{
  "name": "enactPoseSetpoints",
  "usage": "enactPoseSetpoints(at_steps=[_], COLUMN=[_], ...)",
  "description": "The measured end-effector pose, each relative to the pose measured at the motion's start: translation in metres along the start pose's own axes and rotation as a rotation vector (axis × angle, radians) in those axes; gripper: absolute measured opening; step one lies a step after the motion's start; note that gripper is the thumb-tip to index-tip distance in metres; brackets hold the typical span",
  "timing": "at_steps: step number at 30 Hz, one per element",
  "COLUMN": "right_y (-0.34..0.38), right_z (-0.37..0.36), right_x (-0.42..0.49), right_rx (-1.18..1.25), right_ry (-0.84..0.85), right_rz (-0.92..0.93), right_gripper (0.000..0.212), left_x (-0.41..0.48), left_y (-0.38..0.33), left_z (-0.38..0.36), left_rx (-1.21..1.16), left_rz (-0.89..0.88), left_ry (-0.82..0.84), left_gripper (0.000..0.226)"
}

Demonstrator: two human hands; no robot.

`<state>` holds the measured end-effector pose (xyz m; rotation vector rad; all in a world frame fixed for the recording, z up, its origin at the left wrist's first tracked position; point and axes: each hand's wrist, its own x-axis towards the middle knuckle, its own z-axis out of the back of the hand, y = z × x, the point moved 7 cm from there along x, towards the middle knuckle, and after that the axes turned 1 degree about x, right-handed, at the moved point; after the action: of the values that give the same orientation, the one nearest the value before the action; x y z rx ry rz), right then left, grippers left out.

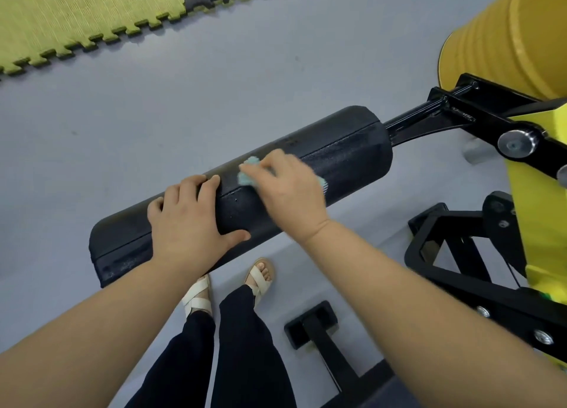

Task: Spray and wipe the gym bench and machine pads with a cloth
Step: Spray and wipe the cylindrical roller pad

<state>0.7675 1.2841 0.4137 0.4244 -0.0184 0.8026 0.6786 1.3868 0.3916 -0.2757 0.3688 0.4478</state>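
A long black roller pad (346, 153) runs across the middle of the head view, fixed at its right end to a black metal arm (429, 119). My left hand (190, 217) grips the pad left of centre, fingers curled over its top and thumb on the near side. My right hand (288, 189) presses a small light blue cloth (247, 174) against the pad's top; most of the cloth is hidden under the hand. The right hand is blurred. No spray bottle is in view.
The yellow and black machine frame (537, 223) fills the right side, with yellow weight plates (497, 30) at the top right. A black foot of the frame (316, 324) stands on the grey floor by my sandalled feet. Green and black puzzle mats (76, 17) lie at the top left.
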Motion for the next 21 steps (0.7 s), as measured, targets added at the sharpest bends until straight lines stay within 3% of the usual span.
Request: enactPoseSetpoints(at_steps=[2, 4, 6, 10, 12, 16, 19, 21], right_y=[-0.04, -0.102, -0.149, -0.121, -0.072, 0.034, 0.017, -0.034], right_z=[0.019, 0.046, 0.058, 0.04, 0.017, -0.022, -0.015, 0.003], right_x=[0.006, 0.009, 0.002, 0.002, 0.009, 0.011, 0.012, 0.016], right_rx=[-0.09, -0.151, -0.212, -0.253, -0.233, -0.088, -0.08, -0.153], right_ry=[-0.036, -0.131, -0.114, -0.084, 0.009, 0.243, 0.169, 0.128], right_rz=[-0.057, -0.315, -0.559, -0.662, -0.589, -0.244, -0.055, -0.145], right_gripper=[0.018, 0.019, 0.024, 0.026, 0.022, 0.012, 0.025, 0.02], left_x=[0.0, -0.001, -0.001, 0.0, 0.0, -0.003, -0.008, -0.009], left_y=[0.001, 0.001, 0.0, 0.001, 0.001, 0.003, 0.003, 0.002], left_z=[0.0, 0.001, 0.001, -0.002, -0.003, -0.004, -0.004, -0.005], left_rx=[-0.006, -0.009, -0.006, -0.009, -0.018, -0.048, -0.004, 0.021], left_rz=[-0.005, -0.004, -0.008, -0.005, 0.005, 0.027, 0.014, -0.011], left_ry=[0.008, 0.016, 0.02, 0.023, 0.025, -0.048, -0.077, -0.066], left_gripper=[0.096, 0.096, 0.097, 0.097, 0.097, 0.09, 0.094, 0.096])
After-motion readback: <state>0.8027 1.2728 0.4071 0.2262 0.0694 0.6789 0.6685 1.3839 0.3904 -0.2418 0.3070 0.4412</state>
